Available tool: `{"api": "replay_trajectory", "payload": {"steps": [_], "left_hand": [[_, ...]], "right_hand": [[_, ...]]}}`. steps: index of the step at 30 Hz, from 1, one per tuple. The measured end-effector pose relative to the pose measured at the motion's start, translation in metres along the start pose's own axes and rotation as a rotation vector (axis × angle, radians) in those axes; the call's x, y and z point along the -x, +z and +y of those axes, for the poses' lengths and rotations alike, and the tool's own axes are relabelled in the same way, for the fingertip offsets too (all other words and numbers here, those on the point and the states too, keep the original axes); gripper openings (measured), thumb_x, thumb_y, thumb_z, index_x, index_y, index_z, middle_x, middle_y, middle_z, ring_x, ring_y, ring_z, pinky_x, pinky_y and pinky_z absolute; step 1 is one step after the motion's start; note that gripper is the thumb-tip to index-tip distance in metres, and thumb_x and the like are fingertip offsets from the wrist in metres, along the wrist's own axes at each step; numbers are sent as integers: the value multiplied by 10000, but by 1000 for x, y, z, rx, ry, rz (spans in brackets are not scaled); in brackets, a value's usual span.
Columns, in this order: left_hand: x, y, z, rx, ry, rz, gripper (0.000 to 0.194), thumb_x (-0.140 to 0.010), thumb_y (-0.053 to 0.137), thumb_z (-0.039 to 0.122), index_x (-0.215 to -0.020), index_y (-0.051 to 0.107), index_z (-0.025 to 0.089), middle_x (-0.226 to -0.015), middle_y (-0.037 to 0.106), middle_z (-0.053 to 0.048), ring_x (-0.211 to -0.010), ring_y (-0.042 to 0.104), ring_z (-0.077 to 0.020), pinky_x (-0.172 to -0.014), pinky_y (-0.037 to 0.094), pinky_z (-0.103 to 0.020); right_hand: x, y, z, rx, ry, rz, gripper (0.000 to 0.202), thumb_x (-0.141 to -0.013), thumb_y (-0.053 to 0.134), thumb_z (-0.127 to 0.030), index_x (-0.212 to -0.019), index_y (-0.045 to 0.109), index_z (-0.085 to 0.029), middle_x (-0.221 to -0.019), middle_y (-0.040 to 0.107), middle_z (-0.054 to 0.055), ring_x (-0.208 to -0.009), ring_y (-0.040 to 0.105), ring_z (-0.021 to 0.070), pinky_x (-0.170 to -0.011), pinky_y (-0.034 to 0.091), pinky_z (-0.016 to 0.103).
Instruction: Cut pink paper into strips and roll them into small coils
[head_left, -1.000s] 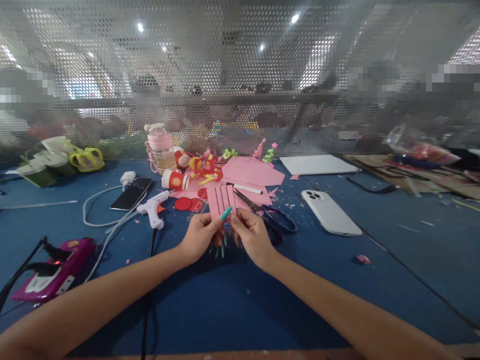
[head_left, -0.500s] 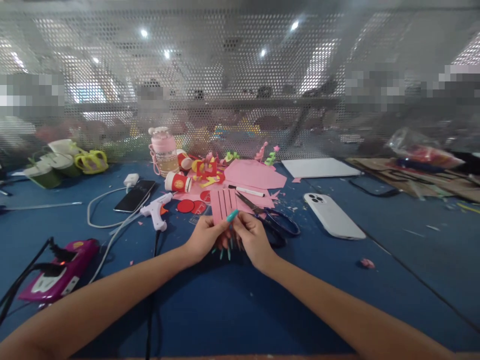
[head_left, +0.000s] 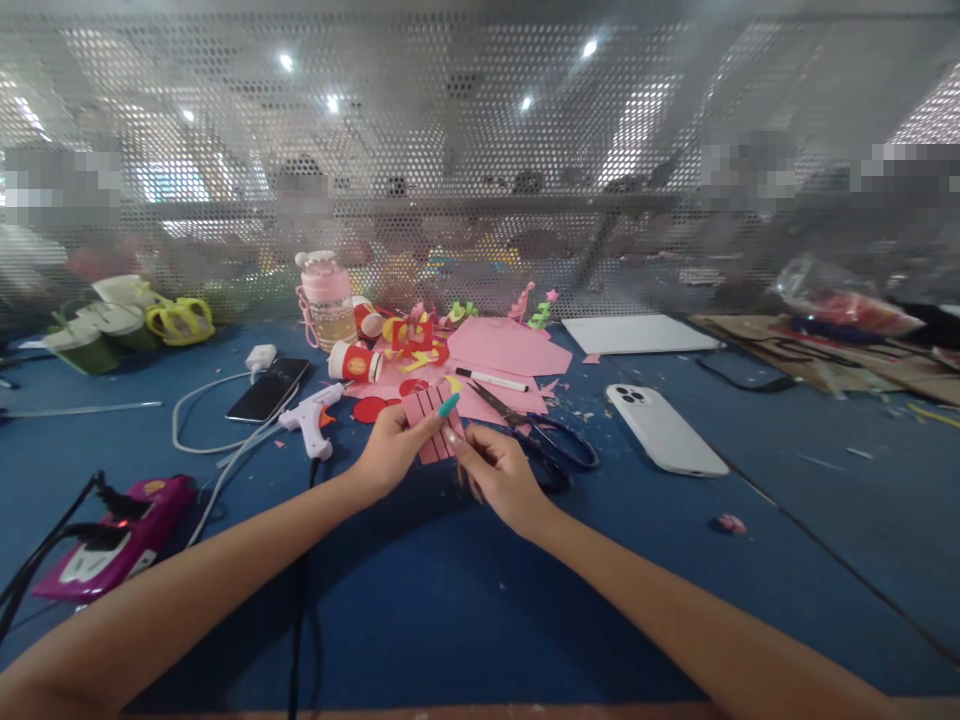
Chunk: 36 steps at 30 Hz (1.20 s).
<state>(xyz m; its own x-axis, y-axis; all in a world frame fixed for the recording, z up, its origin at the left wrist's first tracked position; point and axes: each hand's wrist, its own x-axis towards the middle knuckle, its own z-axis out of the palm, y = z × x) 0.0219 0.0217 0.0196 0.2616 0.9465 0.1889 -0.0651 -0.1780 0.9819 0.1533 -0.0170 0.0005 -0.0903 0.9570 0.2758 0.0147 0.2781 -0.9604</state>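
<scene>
A small pink paper piece (head_left: 427,408) with several dark stripes is held up over the table, tilted. My left hand (head_left: 391,448) grips its left side, thumb on top. My right hand (head_left: 501,472) pinches its lower right edge, with curled fingers partly hidden beneath. Just beyond the hands lie scissors (head_left: 559,440) with dark blue handles, blades pointing away over pink paper. A white marker (head_left: 491,379) rests across the pink sheets (head_left: 510,348). Red paper circles (head_left: 369,409) sit past my left hand.
Left are a glue gun (head_left: 309,418), a dark phone (head_left: 268,390) with a white cable, and a purple power strip (head_left: 120,540). A pink-lidded bottle (head_left: 328,300) and red paper cups (head_left: 355,362) stand behind. A white phone (head_left: 664,430) lies right.
The striped pink paper has tilted and moved slightly left and down. My left hand has shifted left, and my right thumb now lies against the paper's lower right edge.
</scene>
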Motion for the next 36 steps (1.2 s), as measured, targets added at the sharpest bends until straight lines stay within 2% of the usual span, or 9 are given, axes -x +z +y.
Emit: {"api": "replay_trajectory", "payload": {"steps": [4,6,10,14,18,23,29,33,36], "left_hand": [[-5,-3,4,-5,37,-14,231,-640,689,346,-614,603,133,-544,599,20,-482,527,-80,-469,451,-192],[-5,-3,6,-2,62,-20,220,-645,695,308,-761,618,137,-606,623,13,-534,567,-97,-501,476,-199],[-4,-6,9,-44,173,25,392,-675,676,213,-1039,532,188,-680,594,34,-578,578,-94,-528,478,-192],[-9,-11,13,-126,255,36,234,-652,661,171,-856,547,176,-769,583,13,-687,580,-101,-631,489,-214],[-17,-17,19,-217,218,-97,123,-638,647,179,-705,547,157,-745,574,2,-717,558,-108,-690,478,-234],[-22,-28,28,-400,207,-354,224,-634,674,174,-830,567,165,-866,559,-15,-795,540,-124,-669,459,-224],[-19,-38,36,-581,191,-606,329,-604,681,117,-909,573,177,-818,548,9,-601,508,-91,-541,421,-205],[-17,-37,41,-526,117,-631,340,-590,644,53,-883,534,186,-859,524,7,-578,490,-74,-473,385,-173],[-18,-35,45,-444,72,-593,239,-630,592,49,-808,503,181,-744,482,34,-558,473,-70,-477,392,-170]], "right_hand": [[-3,-2,2,-22,43,14,456,-699,604,-569,-513,400,-207,-372,397,-84,-289,373,69,-316,288,202],[-5,-3,2,-30,45,27,459,-692,602,-580,-513,407,-206,-371,403,-84,-288,384,72,-317,302,202],[-5,-3,-2,-42,49,30,457,-673,622,-574,-515,401,-207,-390,420,-82,-286,392,74,-311,311,206],[-5,-3,-2,-133,60,-7,421,-649,643,-570,-551,462,-203,-450,484,-57,-354,456,99,-373,405,236],[-11,-8,5,-196,82,-23,470,-689,503,-671,-602,516,-209,-504,536,-7,-420,509,137,-417,464,283],[-20,-20,8,-203,82,-3,482,-684,480,-686,-634,536,-210,-550,537,5,-486,529,143,-404,446,260],[-20,-24,1,-99,78,-49,459,-684,541,-652,-641,531,-195,-495,520,-38,-394,469,92,-357,381,207],[-18,-22,0,-66,103,-88,442,-640,627,-604,-569,507,-185,-408,493,-55,-319,430,80,-311,332,195],[-18,-22,1,-65,91,-48,455,-617,638,-612,-554,493,-185,-420,513,-49,-321,431,76,-310,336,192]]}}
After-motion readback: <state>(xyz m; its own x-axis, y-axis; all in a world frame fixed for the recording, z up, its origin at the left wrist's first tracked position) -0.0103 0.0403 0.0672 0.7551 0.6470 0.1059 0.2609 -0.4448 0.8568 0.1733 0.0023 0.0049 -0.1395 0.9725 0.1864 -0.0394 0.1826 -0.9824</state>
